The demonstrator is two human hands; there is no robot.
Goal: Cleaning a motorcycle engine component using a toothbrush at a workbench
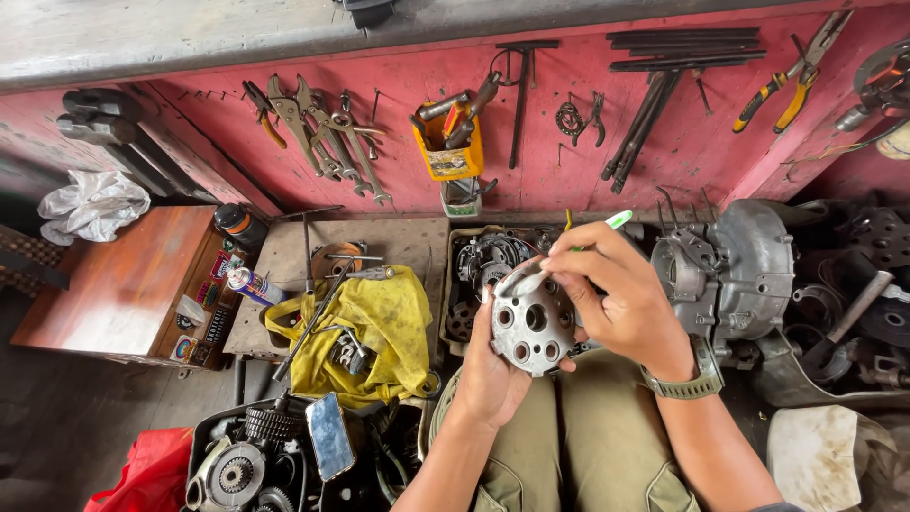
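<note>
Repair w/shop: tool wall (531,142), engine pts (730,265)

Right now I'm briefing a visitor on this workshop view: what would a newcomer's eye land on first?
First, at centre, the left hand holds up a round grey metal engine part with holes, while the right hand works on it with a green-tipped tool. Next, the red wall behind, hung with pliers and wrenches. Then the yellow rag lying left of the hands.

Labelled spray can (252,284) beside phone (330,435)
</note>
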